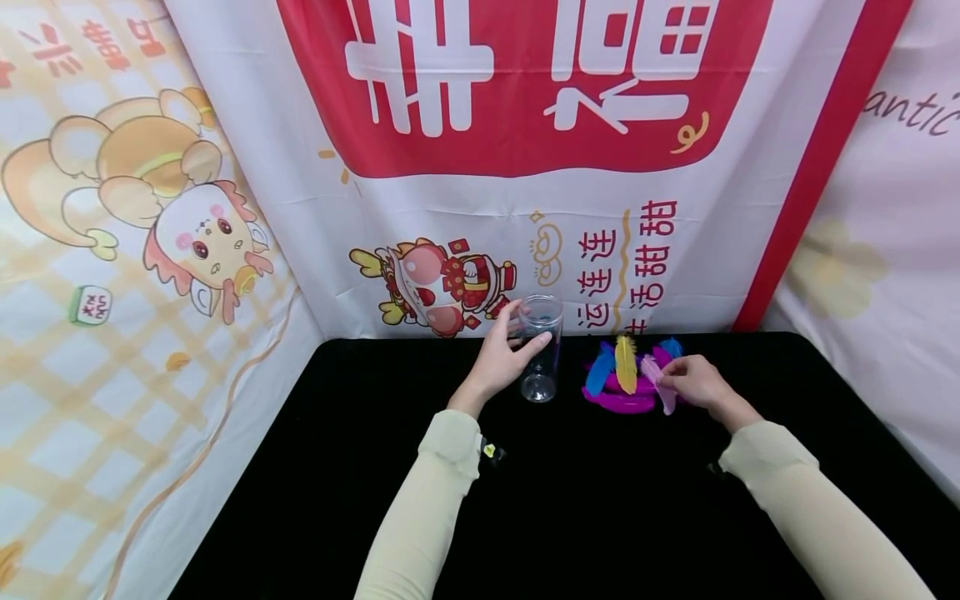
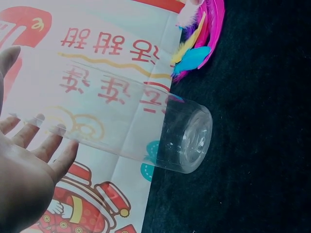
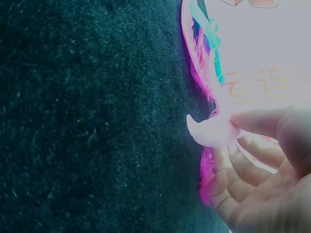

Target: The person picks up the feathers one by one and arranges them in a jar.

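Head view: printed cloth hangs at 12 o'clock, behind the black counter. Feather pile on the counter, magenta, blue and yellow, at 3 o'clock from the clear cup. Cup upright; cannot tell whether its base touches the counter. Left hand at the cup's 9 o'clock, fingers curled round it, thumb across the front. Right hand at the pile's 3 o'clock, thumb and fingers pinched on a pale pink feather. Risks, judged: smooth cup may slip or tip if the left grip slackens; quick lifting may drag overlapping feathers along; too hard a pinch may crease the pink one.
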{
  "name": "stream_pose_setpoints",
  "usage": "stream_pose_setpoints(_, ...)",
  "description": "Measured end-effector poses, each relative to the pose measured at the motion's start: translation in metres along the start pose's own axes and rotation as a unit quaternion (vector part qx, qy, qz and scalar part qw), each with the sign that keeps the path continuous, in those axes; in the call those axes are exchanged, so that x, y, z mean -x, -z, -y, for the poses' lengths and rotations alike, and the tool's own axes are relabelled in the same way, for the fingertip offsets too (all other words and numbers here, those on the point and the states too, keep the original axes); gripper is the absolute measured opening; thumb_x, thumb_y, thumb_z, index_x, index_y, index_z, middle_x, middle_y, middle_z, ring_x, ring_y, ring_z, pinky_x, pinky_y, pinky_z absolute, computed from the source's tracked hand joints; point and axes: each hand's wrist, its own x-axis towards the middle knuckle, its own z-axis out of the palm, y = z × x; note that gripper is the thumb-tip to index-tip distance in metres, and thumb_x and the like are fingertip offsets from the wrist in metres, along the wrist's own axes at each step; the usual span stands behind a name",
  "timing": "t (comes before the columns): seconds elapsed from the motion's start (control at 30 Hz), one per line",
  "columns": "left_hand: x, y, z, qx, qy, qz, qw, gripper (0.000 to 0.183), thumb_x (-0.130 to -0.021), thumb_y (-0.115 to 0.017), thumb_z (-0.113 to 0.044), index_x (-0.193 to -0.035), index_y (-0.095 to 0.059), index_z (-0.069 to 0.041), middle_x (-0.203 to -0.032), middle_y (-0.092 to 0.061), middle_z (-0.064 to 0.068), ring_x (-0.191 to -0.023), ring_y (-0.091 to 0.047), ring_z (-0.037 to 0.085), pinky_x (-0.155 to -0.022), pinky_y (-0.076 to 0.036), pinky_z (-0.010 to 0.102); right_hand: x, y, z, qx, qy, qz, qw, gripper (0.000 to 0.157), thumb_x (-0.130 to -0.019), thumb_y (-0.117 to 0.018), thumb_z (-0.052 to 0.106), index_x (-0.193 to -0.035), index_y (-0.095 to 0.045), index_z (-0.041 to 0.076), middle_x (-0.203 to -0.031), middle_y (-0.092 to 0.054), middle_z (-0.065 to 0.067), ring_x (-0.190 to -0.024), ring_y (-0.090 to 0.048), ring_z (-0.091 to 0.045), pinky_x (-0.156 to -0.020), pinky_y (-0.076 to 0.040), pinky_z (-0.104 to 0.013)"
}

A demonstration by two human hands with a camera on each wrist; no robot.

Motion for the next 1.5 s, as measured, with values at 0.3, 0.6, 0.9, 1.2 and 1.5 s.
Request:
stream_pose_setpoints(0.3,-0.001,-0.001,0.001,0.001,0.009,-0.003,1.0000,0.078,-0.096,-0.073,-0.039,-0.157,-0.031,-0.015,-0.151,-0.049,0.007,-0.137,-0.051,0.029,-0.111,-0.047,0.046,0.002,0.000,0.000,-0.006,0.003,-0.011,1.000,0.031,-0.099,-0.065,0.019,-0.115,-0.068,-0.008,-0.105,-0.065,-0.014,-0.085,-0.056,-0.018,-0.068,-0.051,-0.029)
stream_pose_setpoints(0.6,-0.002,-0.001,-0.002,-0.001,0.007,-0.002,1.0000,0.078,-0.095,-0.074,-0.039,-0.157,-0.032,-0.017,-0.150,-0.049,0.008,-0.136,-0.051,0.030,-0.111,-0.047,0.046,0.006,0.004,0.006,-0.029,-0.008,0.008,1.000,0.030,-0.101,-0.063,0.017,-0.116,-0.067,-0.009,-0.091,-0.065,-0.007,-0.076,-0.057,-0.016,-0.063,-0.053,-0.030)
stream_pose_setpoints(0.9,-0.001,-0.002,-0.002,-0.009,0.002,-0.010,0.9999,0.075,-0.096,-0.074,-0.036,-0.156,-0.034,-0.015,-0.148,-0.051,0.005,-0.134,-0.053,0.029,-0.109,-0.048,0.045,0.009,0.005,0.007,-0.034,0.022,0.006,0.999,0.028,-0.101,-0.063,0.015,-0.112,-0.068,-0.010,-0.086,-0.068,-0.006,-0.072,-0.059,-0.015,-0.060,-0.053,-0.029)
stream_pose_setpoints(1.2,0.000,-0.003,-0.003,-0.014,0.004,-0.014,0.9998,0.074,-0.095,-0.074,-0.036,-0.154,-0.035,-0.016,-0.147,-0.051,0.004,-0.133,-0.054,0.030,-0.109,-0.049,0.044,0.014,0.006,0.011,-0.035,0.031,0.011,0.999,0.029,-0.101,-0.062,0.015,-0.115,-0.067,-0.010,-0.086,-0.070,-0.007,-0.072,-0.062,-0.015,-0.060,-0.055,-0.031)
stream_pose_setpoints(1.5,0.001,-0.005,-0.002,-0.015,-0.006,-0.015,0.9998,0.073,-0.095,-0.075,-0.036,-0.154,-0.036,-0.017,-0.147,-0.051,0.007,-0.132,-0.053,0.030,-0.108,-0.049,0.049,0.019,0.007,0.016,-0.051,0.033,0.016,0.998,0.027,-0.101,-0.061,0.013,-0.114,-0.065,-0.010,-0.083,-0.069,-0.009,-0.068,-0.061,-0.015,-0.058,-0.054,-0.030)
